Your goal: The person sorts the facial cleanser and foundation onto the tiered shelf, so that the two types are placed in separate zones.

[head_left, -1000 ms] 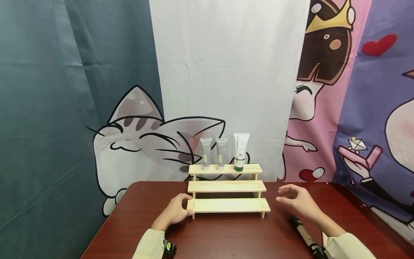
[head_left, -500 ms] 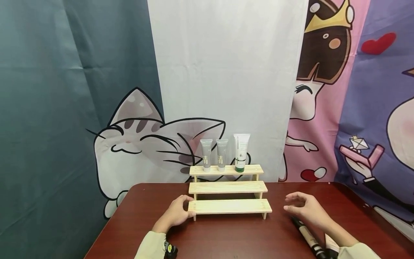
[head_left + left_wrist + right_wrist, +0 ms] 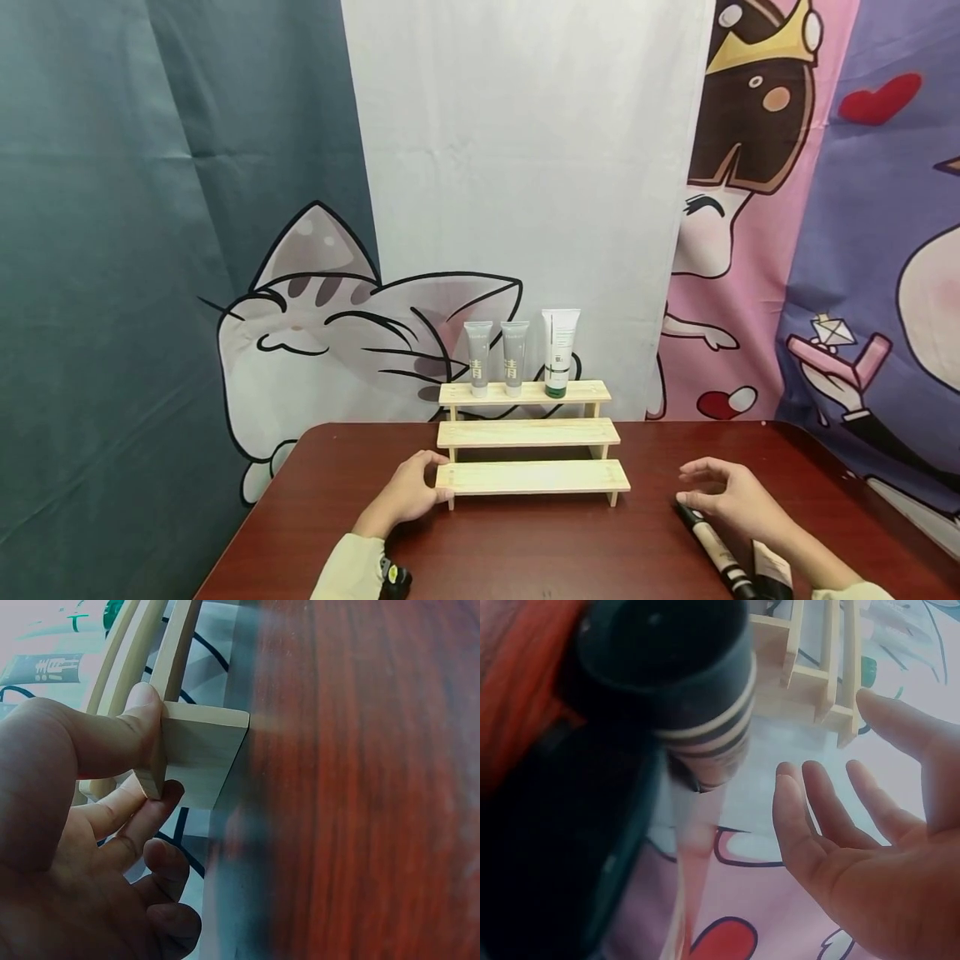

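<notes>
At the left end of a three-tier wooden stand (image 3: 532, 477), my left hand (image 3: 407, 490) pinches the lowest shelf. The left wrist view shows the thumb (image 3: 142, 720) on top of the board (image 3: 154, 769) and a finger beneath it. My right hand (image 3: 742, 502) hovers beside the stand with loosely bent fingers and nothing in them. Just under it lies a slim black-and-beige cylinder (image 3: 712, 546) with dark bands, its far end near the thumb. A pale tube with a black cap (image 3: 771, 568) lies alongside, partly hidden by the right forearm.
On the top shelf stand two small grey tubes (image 3: 478, 358) (image 3: 514, 358) and a taller white tube with a green cap (image 3: 559, 354). The stand is on a dark red-brown table (image 3: 525, 546). Behind it hangs a cartoon-printed curtain (image 3: 525, 167).
My right hand has moved right and toward me, away from the stand and over the cylinder. More of the black-capped tube shows. The left hand keeps its grip on the shelf.
</notes>
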Tool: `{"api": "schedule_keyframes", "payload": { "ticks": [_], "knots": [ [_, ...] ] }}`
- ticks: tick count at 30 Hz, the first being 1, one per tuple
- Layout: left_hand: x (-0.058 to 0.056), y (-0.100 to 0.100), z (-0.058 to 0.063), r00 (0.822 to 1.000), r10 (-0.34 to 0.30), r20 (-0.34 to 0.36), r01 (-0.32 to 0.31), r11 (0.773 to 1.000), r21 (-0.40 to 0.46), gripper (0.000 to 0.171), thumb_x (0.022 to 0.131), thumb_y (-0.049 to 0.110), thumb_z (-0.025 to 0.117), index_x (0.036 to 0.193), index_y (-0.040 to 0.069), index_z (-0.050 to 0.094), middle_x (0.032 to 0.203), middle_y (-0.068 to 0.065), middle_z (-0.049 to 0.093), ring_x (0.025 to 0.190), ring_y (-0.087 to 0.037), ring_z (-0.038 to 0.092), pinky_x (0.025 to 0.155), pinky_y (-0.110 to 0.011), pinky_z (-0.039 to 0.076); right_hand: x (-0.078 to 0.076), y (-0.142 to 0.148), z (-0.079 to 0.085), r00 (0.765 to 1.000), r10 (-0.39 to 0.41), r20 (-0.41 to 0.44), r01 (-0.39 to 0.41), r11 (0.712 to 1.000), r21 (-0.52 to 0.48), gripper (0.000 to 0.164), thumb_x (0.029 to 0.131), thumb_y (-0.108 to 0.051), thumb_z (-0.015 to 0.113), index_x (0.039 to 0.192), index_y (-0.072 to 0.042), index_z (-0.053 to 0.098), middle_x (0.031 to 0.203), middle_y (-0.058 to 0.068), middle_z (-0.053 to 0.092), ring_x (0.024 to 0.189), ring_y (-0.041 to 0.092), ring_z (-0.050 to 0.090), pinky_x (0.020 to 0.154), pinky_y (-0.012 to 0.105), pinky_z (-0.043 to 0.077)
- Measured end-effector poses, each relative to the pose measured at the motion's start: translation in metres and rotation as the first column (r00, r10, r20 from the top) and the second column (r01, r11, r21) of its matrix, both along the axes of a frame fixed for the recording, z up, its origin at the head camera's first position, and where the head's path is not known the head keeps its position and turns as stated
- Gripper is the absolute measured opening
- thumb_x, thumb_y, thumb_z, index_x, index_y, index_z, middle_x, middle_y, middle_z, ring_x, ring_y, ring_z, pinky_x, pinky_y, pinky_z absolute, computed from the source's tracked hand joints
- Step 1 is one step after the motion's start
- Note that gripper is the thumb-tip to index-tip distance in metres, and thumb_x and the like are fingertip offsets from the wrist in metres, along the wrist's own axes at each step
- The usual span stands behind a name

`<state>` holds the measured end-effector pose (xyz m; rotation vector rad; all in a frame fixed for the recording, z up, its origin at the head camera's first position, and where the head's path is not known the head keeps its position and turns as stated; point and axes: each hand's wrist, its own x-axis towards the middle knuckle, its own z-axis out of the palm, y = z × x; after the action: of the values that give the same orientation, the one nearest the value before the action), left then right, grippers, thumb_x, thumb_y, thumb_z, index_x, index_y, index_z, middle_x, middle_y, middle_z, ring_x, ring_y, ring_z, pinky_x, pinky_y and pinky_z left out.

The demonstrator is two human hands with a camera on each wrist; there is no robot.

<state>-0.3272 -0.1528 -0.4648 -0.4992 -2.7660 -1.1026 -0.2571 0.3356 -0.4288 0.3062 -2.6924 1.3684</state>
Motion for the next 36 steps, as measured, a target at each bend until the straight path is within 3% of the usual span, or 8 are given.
{"api": "schedule_keyframes", "payload": {
  "ticks": [9, 25, 31, 36],
  "knots": [
    [0.001, 0.001, 0.000, 1.000, -0.009, -0.009, 0.009, 1.000, 0.001, 0.041, 0.076, 0.016, 0.084, 0.112, 0.008, 0.065, 0.118, -0.012, 0.062, 0.119, -0.039, 0.054, 0.101, -0.058, 0.040, 0.005, 0.011, -0.006, 0.998, 0.051, 0.036, -0.050, 0.999, -0.017, 0.046, 0.083, -0.013, 0.079, 0.117, 0.012, 0.059, 0.108, 0.027, 0.067, 0.085, 0.011, 0.069, 0.066, 0.032, 0.058],
    [0.001, 0.000, 0.002, 1.000, -0.007, -0.029, 0.007, 1.000, 0.010, 0.041, 0.076, 0.015, 0.084, 0.112, 0.008, 0.066, 0.119, -0.014, 0.062, 0.120, -0.040, 0.054, 0.100, -0.059, 0.040, 0.005, 0.022, -0.013, 0.974, 0.183, 0.133, -0.166, 0.977, -0.133, 0.040, 0.086, 0.001, 0.071, 0.116, 0.020, 0.052, 0.106, 0.027, 0.065, 0.086, 0.018, 0.069, 0.070, 0.034, 0.058],
    [0.002, 0.001, 0.002, 1.000, -0.004, -0.020, 0.005, 1.000, 0.013, 0.041, 0.076, 0.015, 0.084, 0.112, 0.008, 0.066, 0.118, -0.012, 0.062, 0.120, -0.039, 0.054, 0.101, -0.059, 0.039, 0.007, 0.025, -0.014, 0.970, 0.213, 0.117, -0.200, 0.973, -0.115, 0.040, 0.083, 0.006, 0.070, 0.115, 0.022, 0.051, 0.104, 0.028, 0.065, 0.086, 0.020, 0.069, 0.069, 0.032, 0.058],
    [0.002, 0.001, 0.002, 1.000, 0.000, -0.019, 0.000, 1.000, 0.007, 0.041, 0.075, 0.016, 0.085, 0.111, 0.009, 0.066, 0.119, -0.012, 0.062, 0.120, -0.039, 0.054, 0.101, -0.058, 0.039, 0.007, 0.027, -0.016, 0.973, 0.193, 0.127, -0.183, 0.979, -0.084, 0.042, 0.081, 0.004, 0.074, 0.114, 0.021, 0.053, 0.103, 0.026, 0.066, 0.086, 0.019, 0.068, 0.069, 0.032, 0.058]
  ]
}}
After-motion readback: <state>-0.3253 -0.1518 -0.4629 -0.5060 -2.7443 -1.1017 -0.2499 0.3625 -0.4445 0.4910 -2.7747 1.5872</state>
